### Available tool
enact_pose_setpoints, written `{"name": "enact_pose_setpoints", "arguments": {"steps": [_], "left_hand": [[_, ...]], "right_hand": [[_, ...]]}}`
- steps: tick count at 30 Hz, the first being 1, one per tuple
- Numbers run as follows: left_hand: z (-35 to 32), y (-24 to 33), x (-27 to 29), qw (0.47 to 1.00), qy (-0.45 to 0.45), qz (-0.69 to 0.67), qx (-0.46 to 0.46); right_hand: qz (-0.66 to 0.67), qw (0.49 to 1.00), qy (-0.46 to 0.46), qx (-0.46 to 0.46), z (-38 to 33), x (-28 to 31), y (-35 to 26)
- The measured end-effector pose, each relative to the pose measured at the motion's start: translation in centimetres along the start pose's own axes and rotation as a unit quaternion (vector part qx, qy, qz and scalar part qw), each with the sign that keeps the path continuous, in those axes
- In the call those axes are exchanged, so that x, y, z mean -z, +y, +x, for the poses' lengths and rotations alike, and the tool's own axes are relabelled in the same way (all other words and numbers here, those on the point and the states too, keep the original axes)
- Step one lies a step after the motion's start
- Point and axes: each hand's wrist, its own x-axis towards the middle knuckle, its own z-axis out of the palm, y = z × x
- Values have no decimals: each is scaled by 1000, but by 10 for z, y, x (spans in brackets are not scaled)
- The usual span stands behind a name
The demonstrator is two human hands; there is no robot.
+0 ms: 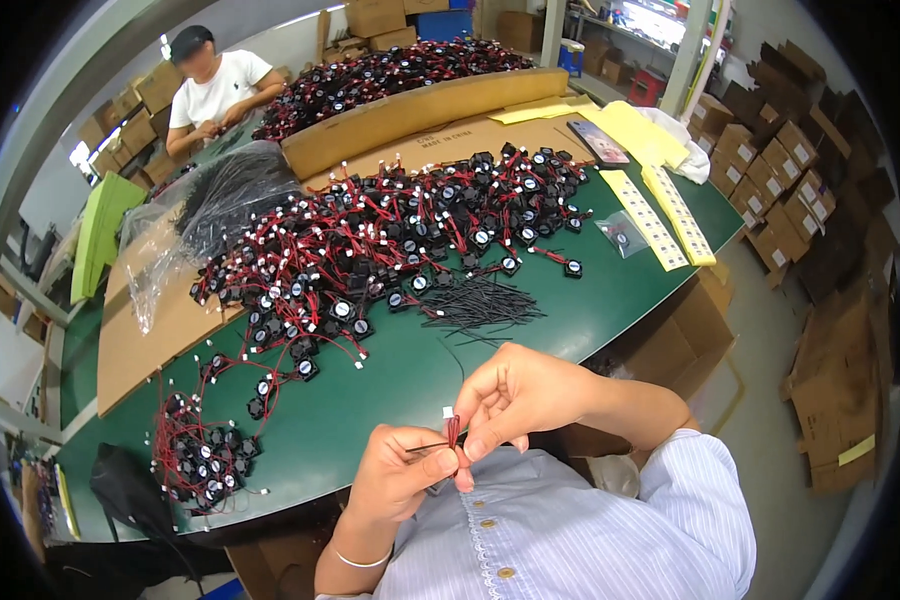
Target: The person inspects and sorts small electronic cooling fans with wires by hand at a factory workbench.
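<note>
Close in front of my body, both hands meet around a folded bundle of red wires (454, 432) with a white plug (447, 412) at its top. My left hand (400, 470) pinches the bundle from below, and my right hand (518, 398) closes on it from the right. A thin black tie (425, 446) crosses at the wires, with one end sticking out to the left. Whatever the wires lead to is hidden by my fingers. Beyond my hands lies a heap of loose black ties (485, 303) on the green table (400, 370).
Small black fans with red wires (370, 230) form a large pile; a smaller group (205, 460) sits at left. Behind a cardboard strip (430, 115) rises another heap. Yellow label sheets (645, 220) and a phone (600, 143) lie right. A person (220, 90) works at far left.
</note>
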Motion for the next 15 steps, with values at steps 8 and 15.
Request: {"name": "enact_pose_setpoints", "arguments": {"steps": [8,15], "left_hand": [[-1,1,-2,998,5,-6,58],[-2,-4,1,995,59,-49,56]], "right_hand": [[48,999,-10,-20,4,-1,15],[140,989,35,-40,8,-10,20]]}}
